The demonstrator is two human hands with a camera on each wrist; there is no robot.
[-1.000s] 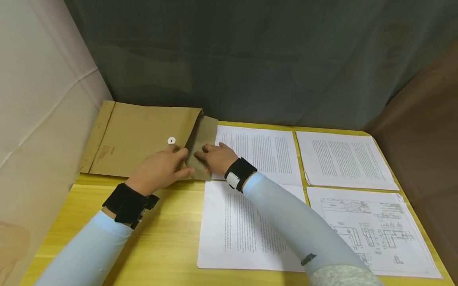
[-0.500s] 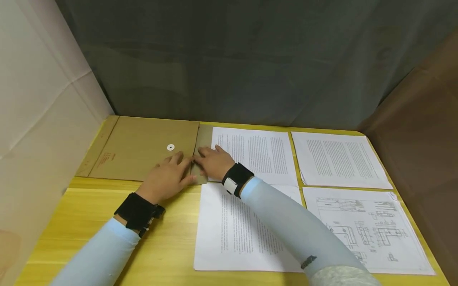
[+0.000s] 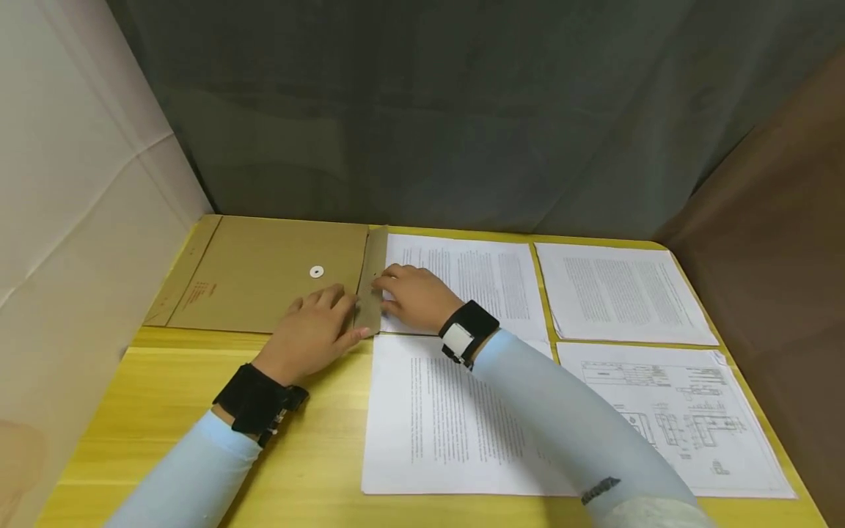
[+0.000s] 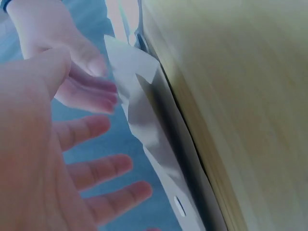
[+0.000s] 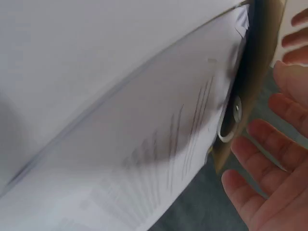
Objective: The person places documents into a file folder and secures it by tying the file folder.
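A brown paper envelope (image 3: 264, 275) with a white string-tie disc (image 3: 317, 272) lies flat at the table's back left. Its flap (image 3: 373, 279) stands up on edge along the right side. My left hand (image 3: 323, 319) rests flat on the envelope just left of the flap, fingers straight. My right hand (image 3: 409, 293) is on the other side, its fingertips touching the flap. In the right wrist view the flap (image 5: 262, 72) and its own disc (image 5: 231, 120) face my loosely spread right fingers (image 5: 269, 159). The left wrist view shows the raised flap (image 4: 139, 110) beyond my left palm (image 4: 57, 159).
Printed sheets lie on the yellow table (image 3: 198, 411): one (image 3: 488, 279) behind my right hand, one (image 3: 436, 418) under my right forearm, one (image 3: 620, 290) at back right, a drawing sheet (image 3: 673, 418) at front right. A grey curtain (image 3: 462, 110) hangs behind, a white wall (image 3: 66, 183) stands left.
The envelope has come down flat onto the table. Its flap, earlier lying open to the right, now stands upright. My right hand has shifted slightly right; my left hand stays on the envelope.
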